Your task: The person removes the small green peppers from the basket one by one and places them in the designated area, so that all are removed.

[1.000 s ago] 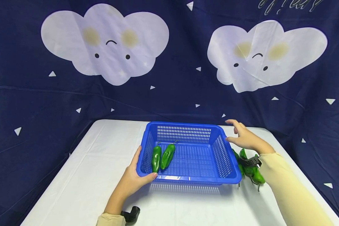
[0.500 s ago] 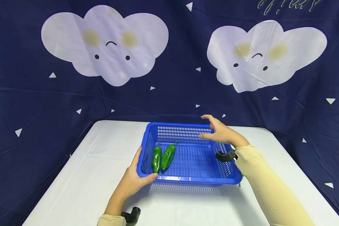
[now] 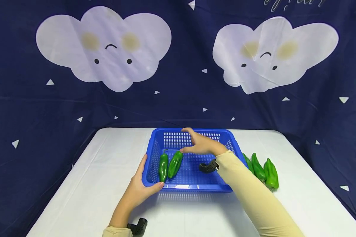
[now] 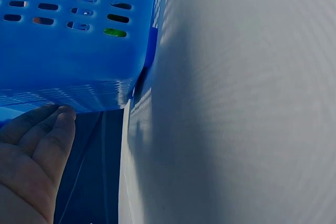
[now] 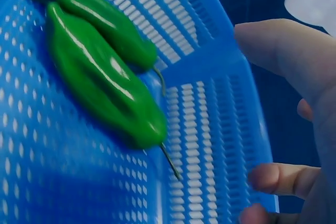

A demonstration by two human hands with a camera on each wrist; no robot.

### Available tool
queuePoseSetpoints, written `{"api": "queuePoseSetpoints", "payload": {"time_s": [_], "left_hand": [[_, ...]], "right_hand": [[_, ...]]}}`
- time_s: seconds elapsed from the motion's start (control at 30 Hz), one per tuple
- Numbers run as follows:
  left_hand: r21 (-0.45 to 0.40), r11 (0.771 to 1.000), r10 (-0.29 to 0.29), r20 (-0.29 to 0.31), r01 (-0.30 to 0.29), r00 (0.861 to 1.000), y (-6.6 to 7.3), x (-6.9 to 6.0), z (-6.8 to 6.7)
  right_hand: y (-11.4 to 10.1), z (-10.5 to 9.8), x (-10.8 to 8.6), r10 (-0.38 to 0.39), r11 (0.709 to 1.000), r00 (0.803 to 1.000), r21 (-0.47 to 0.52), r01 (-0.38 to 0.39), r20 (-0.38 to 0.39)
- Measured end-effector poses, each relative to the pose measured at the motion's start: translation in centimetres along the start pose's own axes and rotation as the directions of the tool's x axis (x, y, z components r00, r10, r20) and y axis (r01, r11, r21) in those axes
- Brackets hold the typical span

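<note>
A blue plastic basket with slotted walls stands on the white table. My left hand holds its near left corner, thumb on the front rim and fingers along the outer left side. In the left wrist view, the fingers touch the basket. Two glossy green peppers lie side by side at the left inside it. Over the basket hovers my right hand, thumb and index finger spread, nothing between them. The right wrist view has the nearer pepper apart from the fingers.
Several more green peppers lie on the white tablecloth just right of the basket. A dark blue backdrop with clouds hangs behind the table.
My right hand has moved left from the basket's right rim to above its middle, uncovering the peppers on the right. The left hand and the basket have stayed in place.
</note>
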State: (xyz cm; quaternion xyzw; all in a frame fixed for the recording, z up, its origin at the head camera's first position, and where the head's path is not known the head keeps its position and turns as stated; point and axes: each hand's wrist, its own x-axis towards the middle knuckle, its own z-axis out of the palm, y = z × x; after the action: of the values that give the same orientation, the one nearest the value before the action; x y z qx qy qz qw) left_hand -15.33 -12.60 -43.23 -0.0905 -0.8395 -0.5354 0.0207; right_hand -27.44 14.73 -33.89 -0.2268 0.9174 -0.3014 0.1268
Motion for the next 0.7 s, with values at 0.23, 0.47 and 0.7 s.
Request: {"api": "queuePoseSetpoints", "payload": {"time_s": [0.23, 0.47, 0.7], "left_hand": [[0.014, 1.0, -0.011, 0.0, 0.011, 1.0, 0.0, 0.0, 0.0], [-0.005, 1.0, -0.013, 0.0, 0.013, 1.0, -0.2, 0.0, 0.0], [-0.005, 1.0, -0.016, 0.0, 0.016, 1.0, 0.0, 0.1, 0.0]], "right_hand": [[-0.6, 2.0, 1.2, 0.001, 1.0, 0.995, 0.024, -0.004, 0.098], [-0.5, 3.7, 1.9, 0.081, 0.997, 0.981, -0.031, -0.077, 0.176], [-0.6, 4.9, 2.0, 0.233, 0.97, 0.943, -0.131, -0.207, 0.236]]}}
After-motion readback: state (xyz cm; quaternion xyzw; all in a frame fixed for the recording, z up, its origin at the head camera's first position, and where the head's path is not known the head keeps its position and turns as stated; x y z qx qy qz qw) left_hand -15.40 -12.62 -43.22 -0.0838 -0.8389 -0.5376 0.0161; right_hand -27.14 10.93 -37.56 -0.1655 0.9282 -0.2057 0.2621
